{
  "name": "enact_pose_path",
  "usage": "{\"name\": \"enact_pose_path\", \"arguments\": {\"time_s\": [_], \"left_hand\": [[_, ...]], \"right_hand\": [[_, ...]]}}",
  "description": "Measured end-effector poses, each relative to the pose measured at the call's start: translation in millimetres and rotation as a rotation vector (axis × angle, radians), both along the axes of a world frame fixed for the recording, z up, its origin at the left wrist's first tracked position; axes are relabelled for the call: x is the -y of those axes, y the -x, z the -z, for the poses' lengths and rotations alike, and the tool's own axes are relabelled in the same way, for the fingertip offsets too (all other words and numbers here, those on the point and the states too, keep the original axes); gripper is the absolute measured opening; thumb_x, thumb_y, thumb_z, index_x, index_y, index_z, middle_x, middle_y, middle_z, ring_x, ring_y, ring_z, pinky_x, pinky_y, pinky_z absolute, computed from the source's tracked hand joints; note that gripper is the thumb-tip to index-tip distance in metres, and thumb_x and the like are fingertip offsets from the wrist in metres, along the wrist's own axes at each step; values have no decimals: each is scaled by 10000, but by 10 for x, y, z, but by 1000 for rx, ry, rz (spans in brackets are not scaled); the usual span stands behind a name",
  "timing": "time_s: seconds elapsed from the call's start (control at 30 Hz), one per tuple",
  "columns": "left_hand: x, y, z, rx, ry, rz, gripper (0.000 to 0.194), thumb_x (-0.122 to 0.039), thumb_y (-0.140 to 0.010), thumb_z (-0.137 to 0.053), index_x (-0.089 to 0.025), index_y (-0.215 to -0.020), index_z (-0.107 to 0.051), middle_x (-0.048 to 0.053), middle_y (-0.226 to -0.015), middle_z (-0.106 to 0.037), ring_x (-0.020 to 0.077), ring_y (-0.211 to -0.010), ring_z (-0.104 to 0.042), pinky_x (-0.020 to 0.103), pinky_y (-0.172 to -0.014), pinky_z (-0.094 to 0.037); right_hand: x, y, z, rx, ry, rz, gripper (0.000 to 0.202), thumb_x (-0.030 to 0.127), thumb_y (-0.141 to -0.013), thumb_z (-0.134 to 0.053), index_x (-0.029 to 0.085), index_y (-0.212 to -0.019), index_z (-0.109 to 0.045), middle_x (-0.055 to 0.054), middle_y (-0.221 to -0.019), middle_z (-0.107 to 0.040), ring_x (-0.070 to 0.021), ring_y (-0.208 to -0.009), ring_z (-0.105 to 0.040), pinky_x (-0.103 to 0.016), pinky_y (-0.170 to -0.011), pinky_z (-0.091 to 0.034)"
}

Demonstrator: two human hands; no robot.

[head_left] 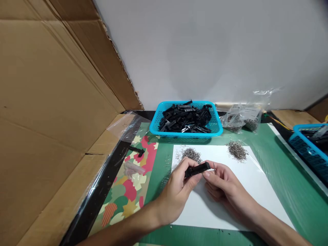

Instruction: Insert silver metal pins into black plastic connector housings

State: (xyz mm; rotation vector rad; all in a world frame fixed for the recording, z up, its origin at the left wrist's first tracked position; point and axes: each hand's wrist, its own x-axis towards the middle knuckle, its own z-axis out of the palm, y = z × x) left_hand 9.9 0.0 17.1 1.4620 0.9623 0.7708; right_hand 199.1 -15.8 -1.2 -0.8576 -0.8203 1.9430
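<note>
My left hand (176, 191) is closed around a black plastic part (197, 169), a long narrow piece held tilted over the white paper (230, 201). Close against the part's right end, my right hand (222, 181) pinches a thin metal pin (214, 166) between thumb and fingers. Just behind my left hand lies a heap of small metal pins (191, 154). Another pin heap (237, 151) rests at the paper's far right. The underside of the black part is hidden by my left fingers.
A blue basket (186, 135) full of black parts stands at the back. Plastic bags of pins (232, 122) sit beside it. At right is a second blue basket (302, 145). One loose black part (139, 151) lies left, near a cardboard wall (51, 102).
</note>
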Motion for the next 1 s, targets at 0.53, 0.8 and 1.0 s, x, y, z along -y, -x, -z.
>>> {"name": "enact_pose_path", "arguments": {"time_s": [0.53,0.8,1.0], "left_hand": [[9,-17,29,65,96,-27,235,-459,-1108,-569,-226,-1132,-588,-8,-1010,-586,174,-929,-522,275,-835,-432],[-27,-27,40,89,128,-26,267,-477,-1102,-584,-212,-1104,-614,-13,-991,-580,170,-928,-514,269,-827,-437],[-23,-18,78,53,98,-27,274,-485,-1104,-575,-214,-1113,-613,-11,-998,-574,174,-946,-520,284,-837,-424]], "right_hand": [[-48,-46,-70,111,28,15,394,562,-950,-768,220,-963,-572,132,-540,-261,-78,-492,-134,-247,-458,-119],[-13,-71,-65,584,-371,207,362,541,-998,-706,182,-956,-703,72,-646,-324,-114,-600,-300,-269,-545,-234],[9,-54,-74,619,-378,202,356,531,-989,-708,182,-923,-729,71,-645,-310,-116,-593,-294,-272,-539,-229]]}}
